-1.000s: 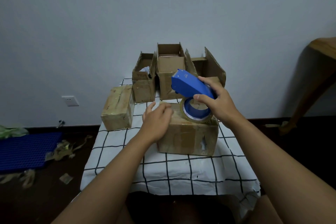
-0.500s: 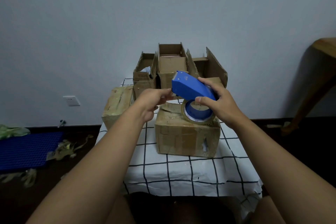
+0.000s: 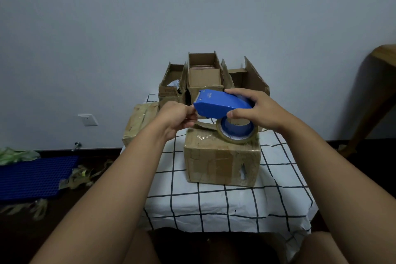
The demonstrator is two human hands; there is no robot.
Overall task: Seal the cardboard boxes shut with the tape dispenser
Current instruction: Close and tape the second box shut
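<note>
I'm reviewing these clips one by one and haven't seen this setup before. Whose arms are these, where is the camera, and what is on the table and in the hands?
There is no machine here: the arms belong to a person, and the single camera is worn on their head, looking forward and down. The right hand grips a blue tape dispenser with a roll of clear tape under it. The left hand pinches at the dispenser's front end, probably the loose tape end, though that is too small to see. Just below sits a closed cardboard box on a table with a white checked cloth. Behind it stand three open boxes, and another taped box lies at the left.
</note>
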